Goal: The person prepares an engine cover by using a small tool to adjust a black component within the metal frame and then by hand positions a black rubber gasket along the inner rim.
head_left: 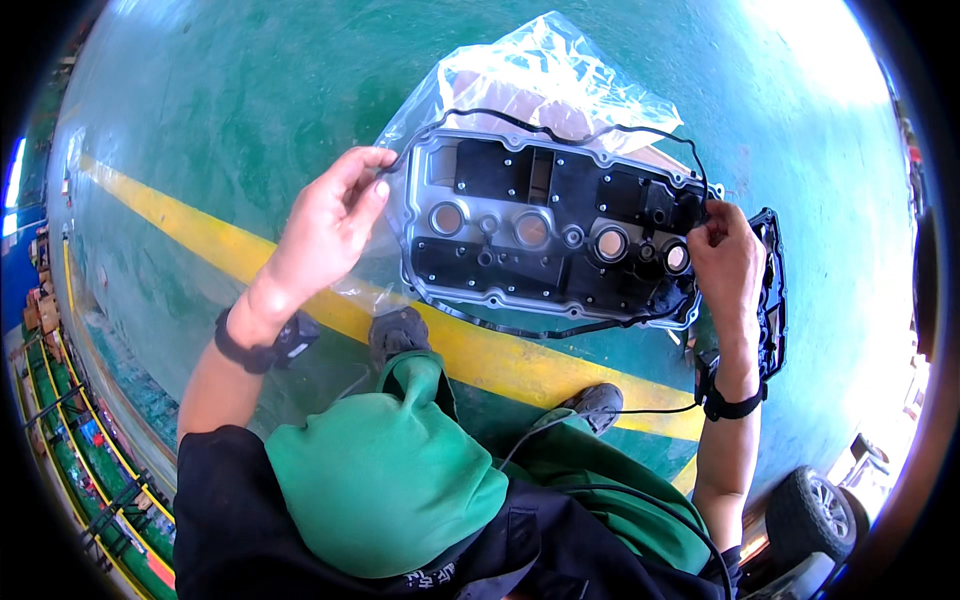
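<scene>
A silver engine valve cover (572, 200) with black plates and several round holes lies in front of me, its inner side up. A thin black rubber gasket (515, 120) forms a loose loop around it, bowed out past the far and near edges. At the cover's left end my left hand (325, 215) pinches the gasket between thumb and fingers. My right hand (727, 258) has its fingers closed on the gasket at the right end, close to the cover's rim; its fingertips are partly hidden.
Beneath the cover and beyond it spreads a transparent plastic bag (545, 60) with cardboard. Another black cover-like part (773, 290) stands just right of my right hand. A yellow stripe (190, 215) crosses the green floor. One wheel (815, 510) shows at lower right; cables run across my lap.
</scene>
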Demonstrator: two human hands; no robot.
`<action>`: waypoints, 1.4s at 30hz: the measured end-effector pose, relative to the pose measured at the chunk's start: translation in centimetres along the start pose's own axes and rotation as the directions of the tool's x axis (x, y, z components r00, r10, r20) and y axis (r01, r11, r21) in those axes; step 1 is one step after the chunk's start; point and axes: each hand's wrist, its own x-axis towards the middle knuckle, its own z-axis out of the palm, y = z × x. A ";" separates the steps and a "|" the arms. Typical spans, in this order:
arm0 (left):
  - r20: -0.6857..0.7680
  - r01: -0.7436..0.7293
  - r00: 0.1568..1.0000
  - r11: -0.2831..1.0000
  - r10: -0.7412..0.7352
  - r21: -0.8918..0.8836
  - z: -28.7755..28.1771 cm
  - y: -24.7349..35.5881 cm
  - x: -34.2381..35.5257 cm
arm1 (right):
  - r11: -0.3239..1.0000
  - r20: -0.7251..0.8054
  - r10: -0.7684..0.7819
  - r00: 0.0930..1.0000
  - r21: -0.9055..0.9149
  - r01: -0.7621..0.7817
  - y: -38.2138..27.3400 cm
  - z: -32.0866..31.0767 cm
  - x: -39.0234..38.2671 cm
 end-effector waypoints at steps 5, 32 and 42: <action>0.023 -0.089 0.996 0.995 0.088 0.034 1.2 -3.1 2.2 | 0.998 -0.068 0.047 0.997 0.048 -0.044 2.9 -0.9 -3.7; 0.023 -0.273 0.961 0.959 0.275 -0.070 -5.7 9.5 2.6 | 0.648 -0.132 0.119 0.984 0.761 0.024 4.7 -12.9 -2.4; 0.207 -0.591 0.797 0.663 0.567 0.459 -0.8 1.4 -4.3 | 0.832 -0.074 -0.130 0.989 0.534 0.150 8.4 -4.9 -3.9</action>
